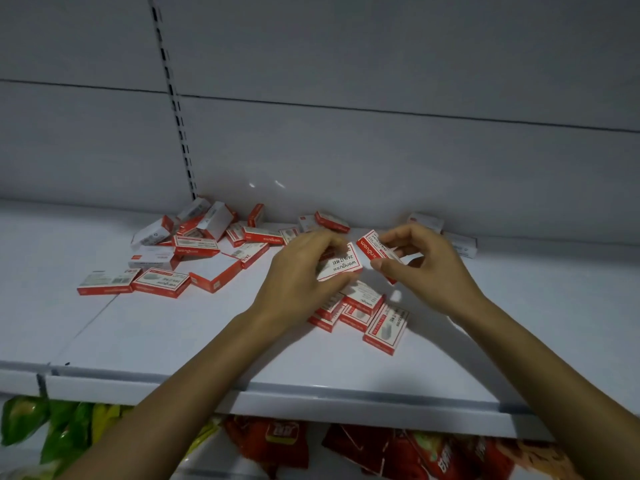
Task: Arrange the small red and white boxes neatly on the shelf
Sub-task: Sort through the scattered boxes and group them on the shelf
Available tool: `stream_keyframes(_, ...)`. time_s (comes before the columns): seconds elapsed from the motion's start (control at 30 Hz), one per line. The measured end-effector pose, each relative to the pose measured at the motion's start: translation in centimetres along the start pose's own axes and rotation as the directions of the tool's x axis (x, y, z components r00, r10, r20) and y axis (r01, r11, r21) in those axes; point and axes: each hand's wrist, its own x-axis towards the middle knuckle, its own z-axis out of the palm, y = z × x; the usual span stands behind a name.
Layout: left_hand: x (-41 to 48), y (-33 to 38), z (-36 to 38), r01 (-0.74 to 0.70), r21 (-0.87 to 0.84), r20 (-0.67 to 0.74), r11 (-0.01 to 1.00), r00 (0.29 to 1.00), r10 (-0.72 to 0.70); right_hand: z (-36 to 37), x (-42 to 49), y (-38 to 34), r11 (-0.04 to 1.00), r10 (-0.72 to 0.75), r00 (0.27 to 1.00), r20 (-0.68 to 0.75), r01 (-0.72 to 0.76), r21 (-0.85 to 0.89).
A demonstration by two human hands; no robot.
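Both hands sit at frame centre over the white shelf. Left hand: grip curled round the left box, thumb under its near edge, fingers over the far edge, white printed face up and tilted toward the camera. Right hand: grip pinching the right box between thumb and fingertips, red side showing, box tilted, other fingers loosely bent. The two held boxes are just beside each other; can't tell if they touch. Directly below the hands, a cluster of boxes lies flat on the shelf, overlapping, with one end box at its lower right, angled. Centre left of the frame has a messy pile, some boxes flat, some on edge, some leaning on the back panel. Two flat boxes sit side by side at the pile's near left. More back boxes lie along the panel, right of centre, partly hidden by the right hand. A slotted upright runs up the panel, upper left. Under the shelf edge are red bags at bottom centre-right and green bags at bottom left, blurry.
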Motion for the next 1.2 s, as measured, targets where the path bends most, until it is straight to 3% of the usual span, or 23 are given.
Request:
stream_keyframes(0.13, 0.0, 2.2, 2.3, 0.066, -0.091, 0.043, 0.994, 0.997, -0.062, -2.4, -1.6, 1.4, 0.998, -0.027, 0.999, -0.022, 0.026, -0.049)
stream_keyframes(0.27, -0.3, 4.2, 4.5, 0.090, -0.076, 0.059, 0.993, 0.995, -0.086, -4.7, -2.9, 2.7, 0.997, -0.053, 0.998, -0.035, 0.051, -0.055)
stream_keyframes(0.6, -2.6, 8.2, 8.5, 0.053, 0.101, 0.066, 0.993, 0.996, -0.059, -8.2, -4.9, 6.1, 0.999, -0.047, 0.997, 0.053, 0.048, -0.015)
stream_keyframes(0.83, -4.3, 9.6, 11.3, 0.099, 0.241, 0.121, 0.966, 0.984, -0.131, -9.4, -6.4, 8.5, 1.000, 0.007, 0.997, 0.076, -0.009, 0.023)
stream_keyframes(1.03, -3.8, 8.7, 11.5, 0.003, 0.541, 0.036, 0.841, 0.999, -0.026, -8.9, -7.0, 8.9, 0.997, -0.078, 0.980, 0.181, 0.074, 0.031)
stream_keyframes(1.1, -4.1, 8.2, 11.6, 0.043, 0.573, -0.042, 0.819, 0.999, -0.023, -8.7, -7.2, 9.1, 0.996, -0.092, 0.979, 0.181, 0.093, 0.005)
stream_keyframes(1.2, -4.4, 7.8, 11.4, 0.203, 0.533, -0.124, 0.822, 0.979, -0.162, -8.6, -7.2, 9.1, 0.992, -0.116, 0.980, 0.159, 0.123, -0.033)
